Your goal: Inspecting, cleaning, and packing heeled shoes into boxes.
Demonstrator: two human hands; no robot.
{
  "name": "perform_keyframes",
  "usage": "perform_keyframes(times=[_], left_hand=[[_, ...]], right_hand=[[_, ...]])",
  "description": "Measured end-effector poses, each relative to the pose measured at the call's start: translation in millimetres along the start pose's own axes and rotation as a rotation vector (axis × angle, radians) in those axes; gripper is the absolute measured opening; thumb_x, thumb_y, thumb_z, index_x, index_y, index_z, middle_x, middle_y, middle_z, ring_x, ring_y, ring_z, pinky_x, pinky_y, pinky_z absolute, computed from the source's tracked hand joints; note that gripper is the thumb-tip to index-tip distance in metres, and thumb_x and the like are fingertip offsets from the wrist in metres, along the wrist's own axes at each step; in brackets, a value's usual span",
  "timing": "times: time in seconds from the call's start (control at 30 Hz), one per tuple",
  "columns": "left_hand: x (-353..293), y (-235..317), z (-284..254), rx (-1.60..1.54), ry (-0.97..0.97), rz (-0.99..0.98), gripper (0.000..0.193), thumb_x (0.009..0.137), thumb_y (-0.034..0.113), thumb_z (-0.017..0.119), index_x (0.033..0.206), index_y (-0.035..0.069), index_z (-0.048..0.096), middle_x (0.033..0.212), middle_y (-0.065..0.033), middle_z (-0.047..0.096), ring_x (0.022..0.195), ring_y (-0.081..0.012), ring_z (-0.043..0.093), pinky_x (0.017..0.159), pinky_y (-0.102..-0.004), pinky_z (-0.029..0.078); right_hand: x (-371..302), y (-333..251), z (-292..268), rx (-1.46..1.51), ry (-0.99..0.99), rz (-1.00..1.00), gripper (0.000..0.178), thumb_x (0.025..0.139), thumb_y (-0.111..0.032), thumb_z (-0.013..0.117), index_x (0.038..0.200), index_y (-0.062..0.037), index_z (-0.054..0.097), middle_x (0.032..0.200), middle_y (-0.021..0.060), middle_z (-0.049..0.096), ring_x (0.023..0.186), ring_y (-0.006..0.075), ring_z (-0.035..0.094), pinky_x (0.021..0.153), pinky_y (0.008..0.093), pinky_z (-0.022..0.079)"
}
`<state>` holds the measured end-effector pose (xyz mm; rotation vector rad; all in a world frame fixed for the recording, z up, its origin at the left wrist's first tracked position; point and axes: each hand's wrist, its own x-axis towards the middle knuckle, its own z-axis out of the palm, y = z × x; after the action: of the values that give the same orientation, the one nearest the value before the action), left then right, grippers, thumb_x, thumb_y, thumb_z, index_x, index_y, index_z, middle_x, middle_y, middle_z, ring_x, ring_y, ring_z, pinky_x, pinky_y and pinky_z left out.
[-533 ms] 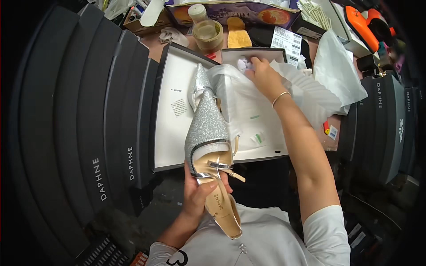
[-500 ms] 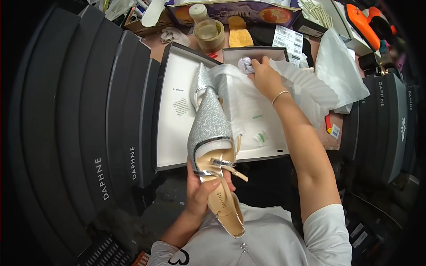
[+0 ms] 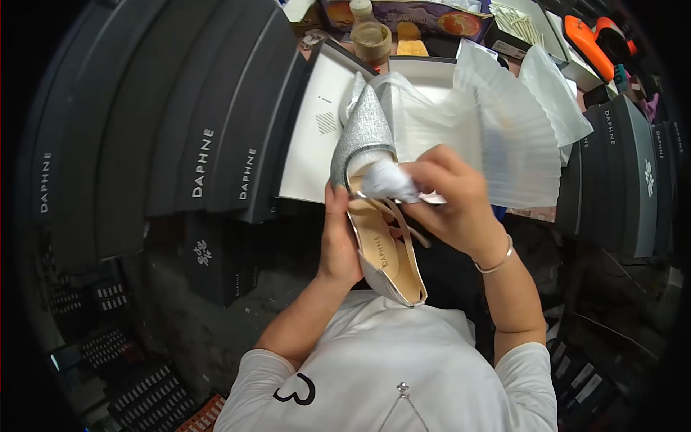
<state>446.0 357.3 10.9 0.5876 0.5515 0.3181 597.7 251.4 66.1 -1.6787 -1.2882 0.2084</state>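
Note:
A silver glitter pointed-toe shoe (image 3: pixel 363 129) with a beige insole lies toe-away in my left hand (image 3: pixel 340 241), whose fingers are closed around its left side at the middle. My right hand (image 3: pixel 453 198) pinches a crumpled wad of white paper (image 3: pixel 389 180), slightly blurred, over the shoe's opening just behind the toe part. White stuffing shows inside that toe. Behind it, the second silver shoe (image 3: pixel 355 90) is mostly hidden, resting at the open shoebox (image 3: pixel 302 155). Thin white tissue paper (image 3: pixel 504 137) spreads over the box and past its right side.
Dark shoeboxes stand in a row at left (image 3: pixel 223 129) and another at right (image 3: pixel 619 180). Along the back are a roll of tape (image 3: pixel 372 47), a yellow sponge (image 3: pixel 412 47), a purple carton (image 3: pixel 425 20), a tray of white sticks (image 3: pixel 517 25) and an orange tool (image 3: pixel 586 47).
My right hand has brought the paper wad from the box's far side back to the shoe. The shoe in my left hand has shifted right and away from my body; the view has shifted too.

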Motion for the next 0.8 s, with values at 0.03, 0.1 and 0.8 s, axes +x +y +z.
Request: perform_keyframes(times=[0.03,0.1,0.8], left_hand=[[-4,1,-3,0.040,-0.011,0.005,0.046,0.097,0.041,0.046,0.130,0.012,0.032,0.098,-0.0105,0.058,0.077,-0.0177,0.063,0.062,-0.0332,0.058],[-14,6,4,0.159,-0.005,0.047,0.048,0.096,0.040,0.051,0.129,0.011,0.033,0.089,-0.0085,0.058,0.071,-0.0150,0.063,0.060,-0.0311,0.058],[-21,-12,18,0.120,0.041,0.095,0.040,0.090,0.036,0.054,0.111,0.002,0.053,0.081,-0.0077,0.060,0.061,-0.0126,0.059,0.056,-0.0262,0.052]], right_hand=[[-3,-7,-7,0.159,0.077,0.069,0.029,0.067,0.000,0.071,0.095,-0.0043,0.067,0.090,0.0067,0.061,0.074,0.0180,0.060,0.064,0.0302,0.048],[-1,-8,-2,0.297,0.294,-0.007,0.026,0.071,0.001,0.069,0.097,-0.0022,0.067,0.090,0.0087,0.064,0.077,0.0199,0.063,0.069,0.0298,0.049],[-38,-15,42,-0.208,0.197,0.004,0.034,0.063,-0.005,0.071,0.094,-0.0089,0.059,0.090,0.0058,0.058,0.079,0.0251,0.057,0.070,0.0376,0.041]])
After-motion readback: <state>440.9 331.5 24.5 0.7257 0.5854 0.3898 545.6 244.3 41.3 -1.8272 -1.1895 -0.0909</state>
